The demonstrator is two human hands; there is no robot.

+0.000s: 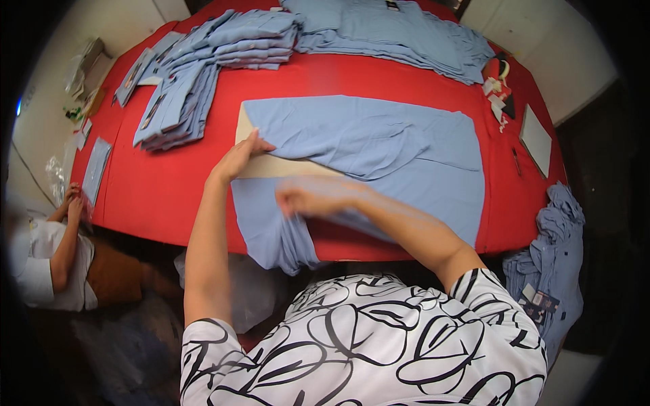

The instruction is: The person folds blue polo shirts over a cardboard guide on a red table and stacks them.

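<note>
Sitting at the far left edge, a second person (47, 260) in a white top holds both hands together at the corner of the red table (156, 189), just beside one flat plastic-wrapped blue packet (96, 168). Further in, two heaps of folded light blue shirts show: a long slanting stack (172, 108) and a shorter pile (250, 37) behind it. Their single shirts cannot be counted from here.

The left hand (238, 157) presses flat on one pale cardboard sheet (271, 166), fingers held together and stretched toward the edge of the cloth. That board lies under one light blue shirt (379, 145), spread face down at the middle of the table, its lower part hanging over the near edge.

The right hand (305, 197) is blurred; it seems to be closed on a fold of the same shirt near the lower left of the cloth, though the fingers cannot be told apart clearly.

Behind the shirt, one broad layer of unfolded blue garments (399, 30) lies across the far side. At the right sit a small cluster of tags (499, 91), one grey flat board (536, 139), and one bundle of blue shirts (558, 254) hanging off the table's right end.
</note>
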